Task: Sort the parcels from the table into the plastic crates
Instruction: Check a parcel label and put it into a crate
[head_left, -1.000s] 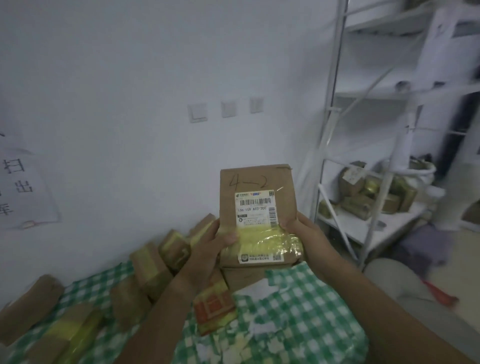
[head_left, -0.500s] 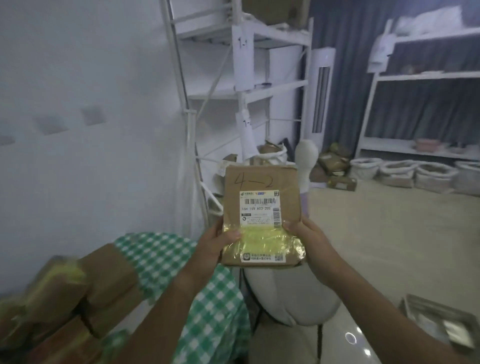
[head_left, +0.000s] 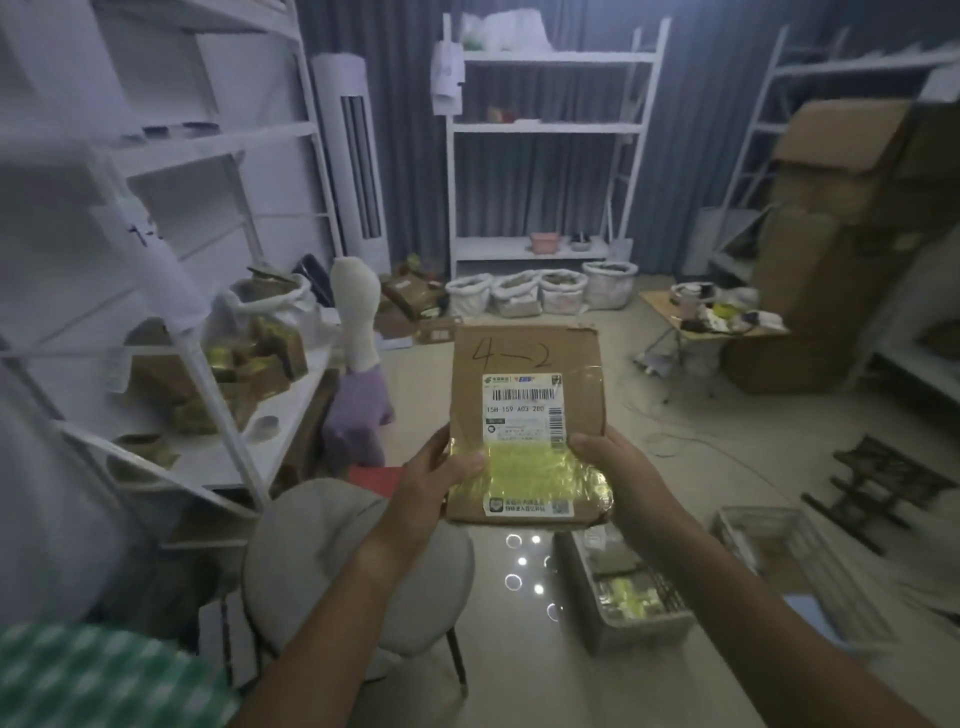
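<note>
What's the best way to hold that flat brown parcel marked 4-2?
By its two long side edges near the bottom, one hand from each side, as the left hand and right hand do now. The parcel is thin, wide and upright, so thumbs on the front steady it.

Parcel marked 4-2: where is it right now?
Head view, centre: the parcel is held upright in the air by the left hand and right hand, above the floor and just beyond the grey crate.

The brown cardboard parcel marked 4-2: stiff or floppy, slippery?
The brown cardboard parcel probably handles stiffly: it stands flat above both hands' low grip. Its glossy yellow tape may be slick. It seems fairly light.
</note>
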